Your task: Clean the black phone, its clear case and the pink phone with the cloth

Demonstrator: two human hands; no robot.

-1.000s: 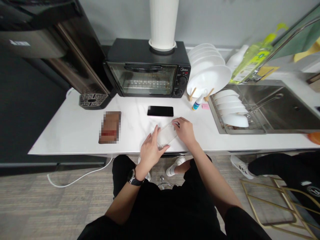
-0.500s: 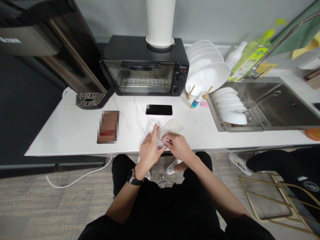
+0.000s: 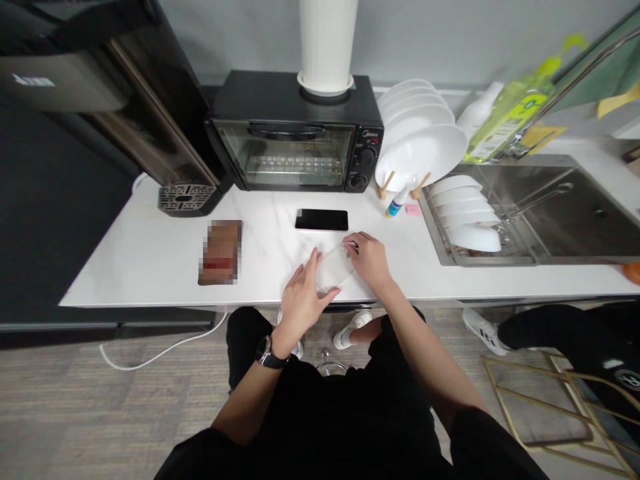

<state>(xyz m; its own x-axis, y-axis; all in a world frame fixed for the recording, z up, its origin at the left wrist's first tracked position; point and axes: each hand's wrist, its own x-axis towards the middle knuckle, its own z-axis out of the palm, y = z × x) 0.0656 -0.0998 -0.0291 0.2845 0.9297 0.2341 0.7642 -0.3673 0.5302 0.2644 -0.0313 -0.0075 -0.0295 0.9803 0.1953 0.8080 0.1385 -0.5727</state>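
Observation:
A clear phone case [image 3: 334, 268] lies tilted at the front of the white counter. My left hand [image 3: 301, 297] grips its left end, with fingers along the upper side and the thumb at the lower edge. At the case's upper right corner, my right hand [image 3: 370, 261] has its fingers closed on a small white wipe [image 3: 353, 245], mostly hidden in the pinch. A black phone [image 3: 321, 220] lies flat just behind the case. To the left is a brown item [image 3: 220, 253], its surface blurred out.
Behind stands a black toaster oven [image 3: 295, 150] with a white container [image 3: 327, 50] on top. Plates [image 3: 423, 157] and a small bottle [image 3: 397, 202] are right of it, then a steel sink [image 3: 575, 207]. A drink dispenser [image 3: 185, 198] stands left. Another person's leg [image 3: 545, 325] shows at right.
My right hand has moved up and right from the case's lower left part to its upper right corner, uncovering the case's middle. My left hand keeps its grip. The view has shifted slightly.

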